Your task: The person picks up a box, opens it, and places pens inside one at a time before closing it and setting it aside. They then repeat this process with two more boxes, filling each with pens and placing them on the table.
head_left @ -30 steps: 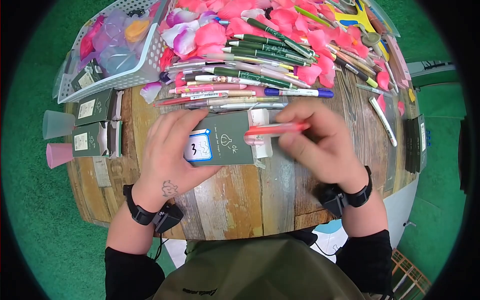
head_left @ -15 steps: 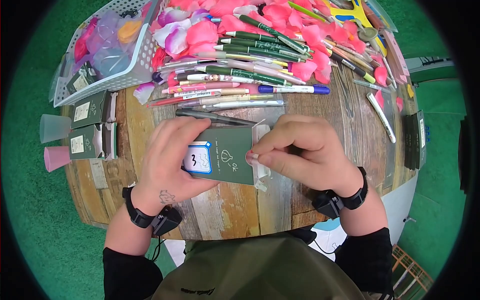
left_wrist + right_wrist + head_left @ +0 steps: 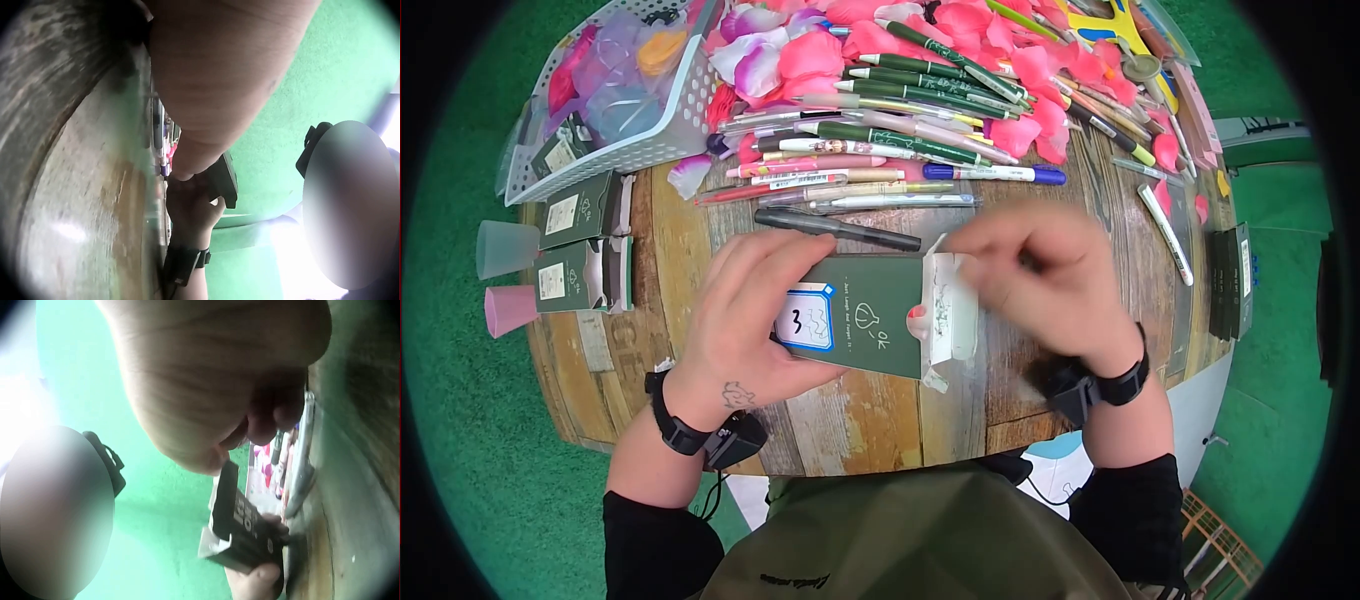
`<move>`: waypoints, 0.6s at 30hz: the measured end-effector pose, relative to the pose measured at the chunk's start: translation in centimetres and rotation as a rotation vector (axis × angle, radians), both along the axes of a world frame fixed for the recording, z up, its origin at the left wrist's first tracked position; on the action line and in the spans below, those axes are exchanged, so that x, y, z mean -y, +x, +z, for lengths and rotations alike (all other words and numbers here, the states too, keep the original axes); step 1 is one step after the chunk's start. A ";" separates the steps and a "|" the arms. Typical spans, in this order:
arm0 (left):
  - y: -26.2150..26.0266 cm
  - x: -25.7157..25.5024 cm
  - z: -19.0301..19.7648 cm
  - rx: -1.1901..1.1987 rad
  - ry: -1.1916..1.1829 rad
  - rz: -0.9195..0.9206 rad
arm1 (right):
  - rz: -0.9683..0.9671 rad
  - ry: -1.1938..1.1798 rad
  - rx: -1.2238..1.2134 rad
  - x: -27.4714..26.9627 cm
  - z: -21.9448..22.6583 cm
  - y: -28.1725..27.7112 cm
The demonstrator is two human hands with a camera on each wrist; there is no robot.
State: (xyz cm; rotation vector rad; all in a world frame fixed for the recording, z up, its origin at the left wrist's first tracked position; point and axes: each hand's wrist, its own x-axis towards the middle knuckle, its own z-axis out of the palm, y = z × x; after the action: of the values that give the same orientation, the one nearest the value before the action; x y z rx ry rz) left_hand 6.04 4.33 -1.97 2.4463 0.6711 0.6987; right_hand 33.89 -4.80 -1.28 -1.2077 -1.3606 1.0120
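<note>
On the table (image 3: 880, 430), head view: one box (image 3: 865, 325), dark green, label reading 3, lying in front of the person. Left hand (image 3: 745, 315): curled round the closed end, thumb at the near side, fingers over the far side. Right hand (image 3: 1045, 285): blurred, at the open end, beside the far corner of a white flap (image 3: 945, 300); whether it pinches anything we cannot tell. One pink item (image 3: 917, 320), partly hidden, at the notch of the box's mouth. Beyond the box, we list a dark pen (image 3: 840, 229), rows of pens (image 3: 890, 145) and pink petals (image 3: 810, 65); farther left, a basket (image 3: 685, 115). Left wrist view: the near hand fills the top, the box's outline dark beyond it, the right hand close by; finger contact unclear to us. Right wrist view: right-hand fingers curled above the box, flaps standing out from its end, left hand beneath. Handling note, our judgement: the step appears to be work at the open end; we advise a firm but light left grip, since card may buckle, the flap folded clear of the mouth, and no tugging at the torn-looking edges.
</note>
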 end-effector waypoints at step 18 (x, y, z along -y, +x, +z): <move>-0.4 -0.6 0.2 -0.059 0.025 0.097 | 0.007 -0.207 -0.235 0.5 3.0 4.3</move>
State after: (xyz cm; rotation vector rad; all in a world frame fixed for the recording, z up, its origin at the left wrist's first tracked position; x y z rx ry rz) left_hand 5.66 4.97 -1.76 2.4788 0.8131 0.6786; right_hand 38.17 -5.27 1.74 -1.1919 -1.0986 1.2814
